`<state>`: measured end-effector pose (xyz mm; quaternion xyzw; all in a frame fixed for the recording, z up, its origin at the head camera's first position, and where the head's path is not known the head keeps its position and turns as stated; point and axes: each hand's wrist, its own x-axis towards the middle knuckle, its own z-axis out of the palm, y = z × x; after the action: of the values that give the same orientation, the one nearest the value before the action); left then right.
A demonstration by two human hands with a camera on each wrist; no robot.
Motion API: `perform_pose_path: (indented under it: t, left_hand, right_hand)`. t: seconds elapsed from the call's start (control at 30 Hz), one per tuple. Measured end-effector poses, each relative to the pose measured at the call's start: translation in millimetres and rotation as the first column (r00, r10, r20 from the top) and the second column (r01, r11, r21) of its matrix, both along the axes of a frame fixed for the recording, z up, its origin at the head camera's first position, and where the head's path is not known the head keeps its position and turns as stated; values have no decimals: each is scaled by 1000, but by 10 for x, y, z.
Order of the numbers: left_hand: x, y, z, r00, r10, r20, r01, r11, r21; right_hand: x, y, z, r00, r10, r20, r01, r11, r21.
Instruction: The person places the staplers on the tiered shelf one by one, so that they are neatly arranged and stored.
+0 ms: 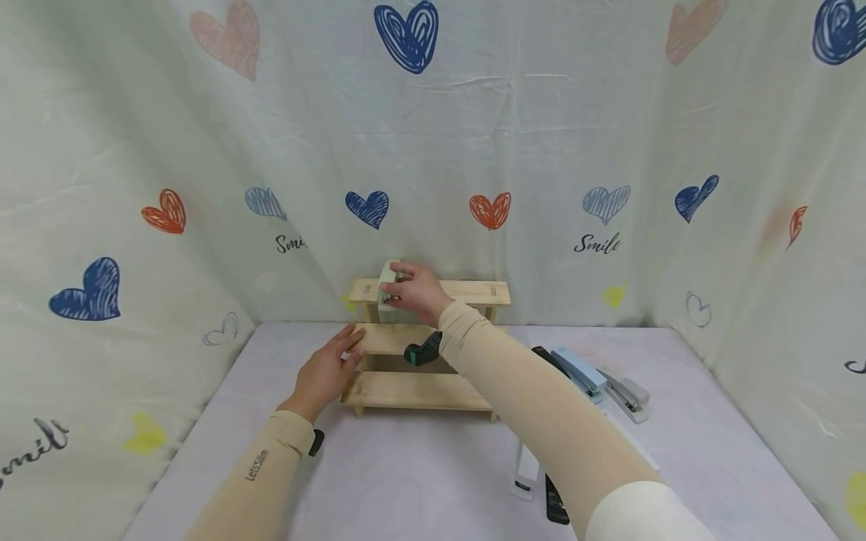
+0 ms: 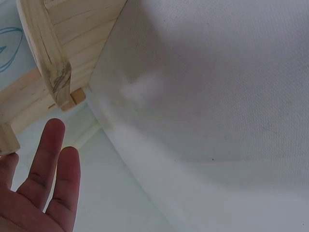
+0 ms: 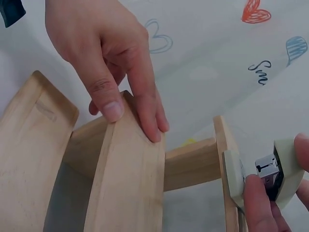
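**Right hand grasps pale green stapler at the left end of the top board of a three-tier light wooden shelf**

The right hand has the stapler between thumb and fingers, its metal part facing sideways in the right wrist view. The stapler stands just inside the board's left end, its lower tip at the front edge; whether the board carries its weight, I cannot tell. To the right of the hand, the same board runs on to its far end, leaving most of its length for sliding sideways. Rearward room is tighter: a pale heart-printed curtain hangs close behind.

The left hand grasps the left end of the flat middle board, thumb towards its front edge and fingers farther back. Two of its fingers reach straight past the wood in the left wrist view.

The right arm, in a long beige sleeve, crosses over the right part of the lower two boards. Right of the shelf, on the whitish tabletop, a slim light blue stapler lies beside a grey stapler, and nearer the front lie a white stapler and a black object, partly hidden by that sleeve. A broad stretch of tabletop opens before the lowest board's front edge.
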<state>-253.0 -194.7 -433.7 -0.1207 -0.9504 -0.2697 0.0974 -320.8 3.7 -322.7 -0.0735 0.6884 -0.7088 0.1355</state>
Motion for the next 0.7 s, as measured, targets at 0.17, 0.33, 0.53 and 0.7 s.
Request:
perform_pose_path:
  t: [0.17,0.33,0.53,0.7]
  left_hand:
    - [-7,-10,-23,1000,3,1,-3,1000,-3]
    - [-12,-2,-33,1000,-2,-3,2,1000,-4]
    - [16,-7,-4,1000,10,12,-10,1000,10]
    - [9,-8,4,1000,5,26,-5,1000,12]
  right_hand:
    - [18,39,-11,999,0,-46,3,998,65]
    - [91,335,53,994,69,-88,-52,983,178]
    - [311,1279,77,962,243,-127,-193,929,316]
    - [680,2298,-86,963,238,-128,-159,882,443]
